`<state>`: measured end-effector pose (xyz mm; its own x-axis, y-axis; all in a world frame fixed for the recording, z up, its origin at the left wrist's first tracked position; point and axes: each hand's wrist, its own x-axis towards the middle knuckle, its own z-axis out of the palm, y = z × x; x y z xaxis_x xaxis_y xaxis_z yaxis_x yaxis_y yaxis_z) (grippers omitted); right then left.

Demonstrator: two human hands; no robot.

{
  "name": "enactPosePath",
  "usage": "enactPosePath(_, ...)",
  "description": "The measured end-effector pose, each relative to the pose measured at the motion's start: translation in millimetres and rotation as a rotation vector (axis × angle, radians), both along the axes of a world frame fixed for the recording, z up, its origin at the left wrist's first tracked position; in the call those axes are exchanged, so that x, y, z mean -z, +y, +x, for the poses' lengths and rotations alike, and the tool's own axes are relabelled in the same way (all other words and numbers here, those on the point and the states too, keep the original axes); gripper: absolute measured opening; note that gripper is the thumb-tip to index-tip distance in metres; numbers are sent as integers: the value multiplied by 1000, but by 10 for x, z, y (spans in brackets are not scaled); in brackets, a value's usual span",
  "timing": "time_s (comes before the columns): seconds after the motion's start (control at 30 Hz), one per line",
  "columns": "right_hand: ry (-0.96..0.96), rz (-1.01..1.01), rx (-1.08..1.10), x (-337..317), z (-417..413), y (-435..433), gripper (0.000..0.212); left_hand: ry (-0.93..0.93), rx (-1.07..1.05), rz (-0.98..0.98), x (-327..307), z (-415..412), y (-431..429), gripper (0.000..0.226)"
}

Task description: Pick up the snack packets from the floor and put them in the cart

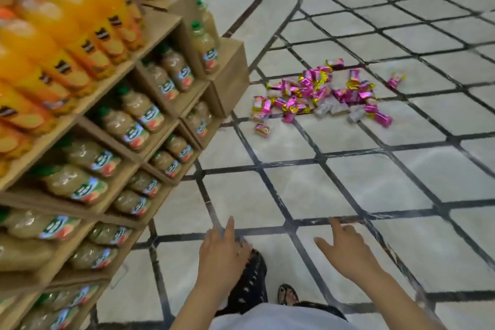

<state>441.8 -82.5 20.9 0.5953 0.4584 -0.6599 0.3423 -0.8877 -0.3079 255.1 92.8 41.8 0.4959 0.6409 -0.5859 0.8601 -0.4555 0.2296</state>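
A heap of several pink and gold snack packets (pixel 318 94) lies scattered on the tiled floor, well ahead of me. One stray packet (pixel 396 80) lies to the heap's right and another packet (pixel 263 130) lies near its front left. My left hand (pixel 222 252) and my right hand (pixel 348 249) hang low in front of me, far short of the packets, fingers loosely extended and holding nothing. No cart is in view.
A wooden shelf unit (pixel 166 27) stacked with juice bottles (pixel 134 139) fills the left side, its corner close to the packets. Pale floor tiles with dark lines (pixel 348 185) stretch between me and the heap. My feet (pixel 251 284) show below my hands.
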Motion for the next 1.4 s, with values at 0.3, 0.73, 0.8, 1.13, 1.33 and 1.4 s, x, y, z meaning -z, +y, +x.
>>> enactPosePath(0.3,-9,-62,248,147,1156,516,72,-3,273,-58,277,1653,1088,77)
enactPosePath(0.73,-33,84,479,-191,2695,1953,70,-35,648,9,202,4184,2528,79)
enactPosePath(0.8,-35,59,525,-185,2912,1853,68,-23,691,1,247,4489,2470,80)
enactPosePath(1.13,37,-14,728,411,4657,1011,70,31,744,-23,530,6241,1974,81)
enactPosePath(1.33,40,-10,622,334,6164,706,67,62,720,6,486,7541,1563,82)
enactPosePath(1.4,9,-28,563,286,6670,566,64,56,731,-1,451,7987,1360,81)
